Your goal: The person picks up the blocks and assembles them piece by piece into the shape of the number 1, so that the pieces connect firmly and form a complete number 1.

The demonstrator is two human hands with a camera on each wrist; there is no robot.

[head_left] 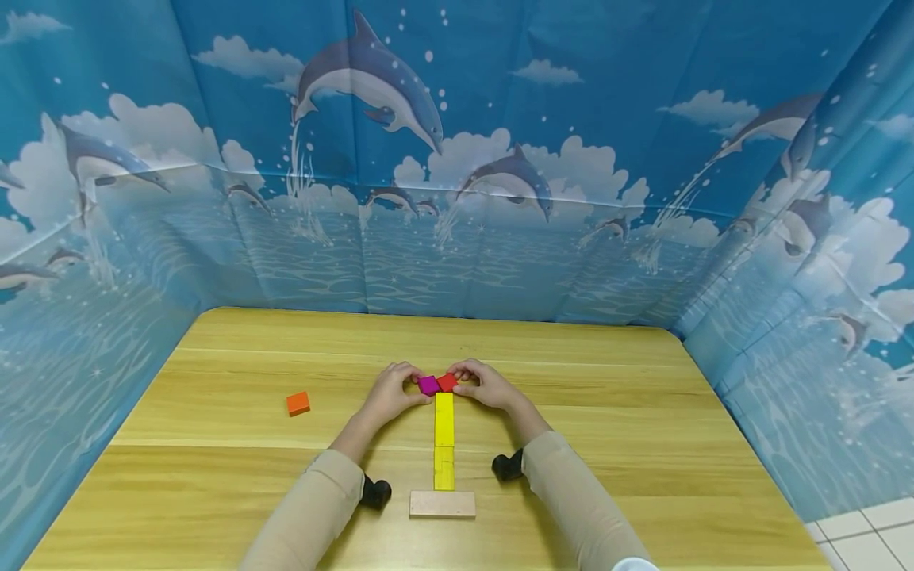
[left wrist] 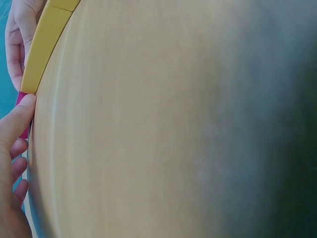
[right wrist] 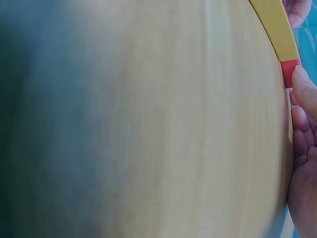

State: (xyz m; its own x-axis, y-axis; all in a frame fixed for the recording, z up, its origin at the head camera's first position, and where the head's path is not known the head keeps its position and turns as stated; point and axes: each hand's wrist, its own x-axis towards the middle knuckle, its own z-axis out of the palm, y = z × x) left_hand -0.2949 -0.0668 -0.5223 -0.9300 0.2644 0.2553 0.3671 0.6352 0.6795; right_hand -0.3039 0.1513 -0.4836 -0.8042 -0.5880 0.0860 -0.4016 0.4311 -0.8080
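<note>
My left hand pinches a purple block between thumb and fingers. In the left wrist view the thumb lies against that block, and its far side is hidden. My right hand holds a red block the same way; the right wrist view shows the thumb at the red block. The two small blocks sit side by side, slightly tilted, at the far end of a yellow block. A second yellow block continues that line toward me, down to a plain wooden block lying crosswise.
An orange block lies alone on the wooden table, left of my left hand. Black wrist attachments show below both sleeves. Behind the table hangs a blue curtain printed with dolphins.
</note>
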